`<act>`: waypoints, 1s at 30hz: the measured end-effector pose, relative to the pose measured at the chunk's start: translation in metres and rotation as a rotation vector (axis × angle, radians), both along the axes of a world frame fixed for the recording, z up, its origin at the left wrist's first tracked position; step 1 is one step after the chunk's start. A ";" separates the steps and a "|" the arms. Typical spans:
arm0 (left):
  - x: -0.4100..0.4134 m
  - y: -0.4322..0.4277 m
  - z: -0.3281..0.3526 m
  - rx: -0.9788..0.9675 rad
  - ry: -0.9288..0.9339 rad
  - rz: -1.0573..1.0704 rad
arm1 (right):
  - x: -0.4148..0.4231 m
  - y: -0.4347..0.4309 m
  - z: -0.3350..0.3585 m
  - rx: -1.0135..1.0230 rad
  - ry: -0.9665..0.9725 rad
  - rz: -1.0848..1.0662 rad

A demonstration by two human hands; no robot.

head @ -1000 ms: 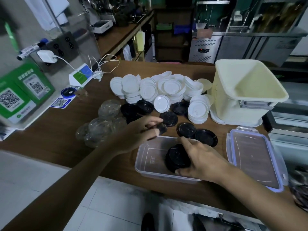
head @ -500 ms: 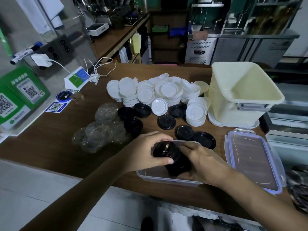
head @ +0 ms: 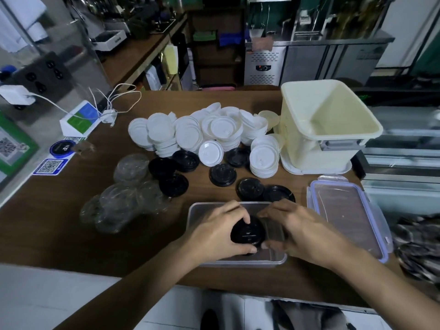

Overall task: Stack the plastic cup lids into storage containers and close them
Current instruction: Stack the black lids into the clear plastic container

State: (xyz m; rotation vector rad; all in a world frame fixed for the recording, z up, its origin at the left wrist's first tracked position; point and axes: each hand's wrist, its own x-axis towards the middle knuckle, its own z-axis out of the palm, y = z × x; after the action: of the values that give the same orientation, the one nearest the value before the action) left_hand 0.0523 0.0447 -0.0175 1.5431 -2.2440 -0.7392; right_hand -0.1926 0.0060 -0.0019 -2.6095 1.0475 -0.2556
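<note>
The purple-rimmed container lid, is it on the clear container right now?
No, the purple-rimmed lid lies flat on the table to the right of the open clear container.

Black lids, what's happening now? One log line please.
left hand: holds black lids | right hand: holds black lids | spot: in clear box | cover: off, beside box

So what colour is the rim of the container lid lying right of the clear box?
The container lid has a light purple rim; the head view shows it.

Café counter: stainless fridge (head: 264,65), payment QR codes (head: 48,166).
</note>
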 end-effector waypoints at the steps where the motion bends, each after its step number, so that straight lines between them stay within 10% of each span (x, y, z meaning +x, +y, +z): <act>1: 0.000 0.000 0.000 -0.002 0.001 0.001 | 0.000 0.000 0.000 0.000 -0.001 -0.006; 30: 0.031 -0.077 0.036 -0.113 0.063 -0.079 | -0.028 -0.051 0.001 0.168 -0.200 -0.350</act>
State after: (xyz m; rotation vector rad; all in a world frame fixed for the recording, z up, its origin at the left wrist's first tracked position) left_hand 0.0836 -0.0327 0.0183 1.3673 -2.2705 -0.6602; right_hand -0.2208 -0.0449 -0.0006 -2.1908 1.3811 -0.4752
